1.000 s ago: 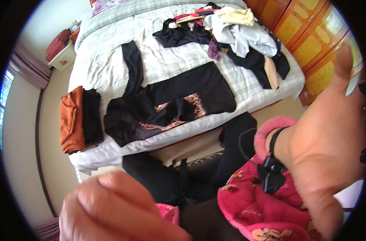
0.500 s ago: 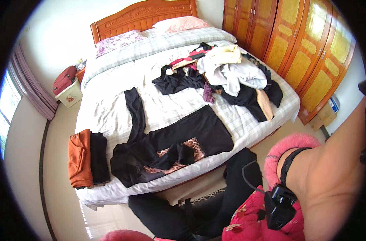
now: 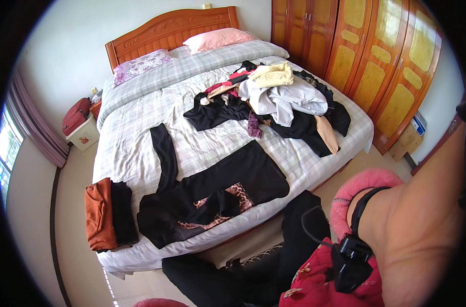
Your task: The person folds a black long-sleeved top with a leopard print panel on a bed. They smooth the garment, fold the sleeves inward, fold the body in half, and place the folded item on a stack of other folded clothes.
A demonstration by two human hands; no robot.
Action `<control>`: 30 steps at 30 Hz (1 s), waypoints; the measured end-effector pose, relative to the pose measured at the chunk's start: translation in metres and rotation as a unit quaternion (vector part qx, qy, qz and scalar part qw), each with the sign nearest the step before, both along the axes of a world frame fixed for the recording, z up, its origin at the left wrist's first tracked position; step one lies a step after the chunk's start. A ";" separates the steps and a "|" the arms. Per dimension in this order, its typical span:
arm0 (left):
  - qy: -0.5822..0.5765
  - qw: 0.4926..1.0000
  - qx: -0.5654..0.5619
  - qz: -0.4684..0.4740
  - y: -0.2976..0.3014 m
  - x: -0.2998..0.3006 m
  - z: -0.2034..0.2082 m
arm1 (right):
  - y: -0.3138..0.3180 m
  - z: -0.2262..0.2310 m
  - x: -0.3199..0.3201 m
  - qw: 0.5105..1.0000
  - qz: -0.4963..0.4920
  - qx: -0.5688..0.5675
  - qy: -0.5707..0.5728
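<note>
My right hand (image 3: 422, 225) is raised very close at the right edge, its fingers cut off by the dark rim, so I cannot tell what they touch. A pink fuzzy cuff (image 3: 343, 197) and a black strap carrying a small black camera (image 3: 351, 263) circle that wrist. Only a bit of pink cuff (image 3: 159, 303) shows at the bottom on my left side; the left hand is out of view. Before me on the bed lies a black long-sleeved garment (image 3: 233, 169), one sleeve stretched toward the headboard, with a leopard-print patch (image 3: 239, 192) on it. My black-trousered legs (image 3: 207, 276) are at the bed's near edge.
Folded orange (image 3: 98, 215) and black clothes (image 3: 123, 212) sit at the bed's near left corner. A loose heap of clothes, with a white garment (image 3: 289, 100) on top, covers the right side. Pillows (image 3: 217, 38) lie by the headboard (image 3: 171, 33). A wooden wardrobe (image 3: 366, 66) stands at right.
The view has shifted slightly, so the bed's far end sits a little lower and further left. The clothes lie as before, and my right arm stays raised.
</note>
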State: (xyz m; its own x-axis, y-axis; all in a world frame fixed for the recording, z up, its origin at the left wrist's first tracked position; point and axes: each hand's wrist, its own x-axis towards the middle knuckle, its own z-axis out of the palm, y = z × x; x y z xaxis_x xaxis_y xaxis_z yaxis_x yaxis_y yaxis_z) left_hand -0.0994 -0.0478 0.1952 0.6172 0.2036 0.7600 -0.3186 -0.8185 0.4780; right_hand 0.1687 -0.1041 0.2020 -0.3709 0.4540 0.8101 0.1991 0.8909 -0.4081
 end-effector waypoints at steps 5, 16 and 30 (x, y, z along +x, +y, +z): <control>-0.002 0.999 0.026 0.035 -0.002 0.004 -0.006 | -0.003 -0.006 0.003 1.000 -0.008 0.001 -0.006; -0.032 0.996 0.053 0.057 -0.011 0.011 -0.017 | 0.003 -0.012 0.003 0.999 -0.031 0.030 -0.015; -0.117 0.832 -0.461 0.285 0.125 -0.087 -0.146 | 0.163 -0.160 -0.059 0.912 -0.229 -0.341 0.015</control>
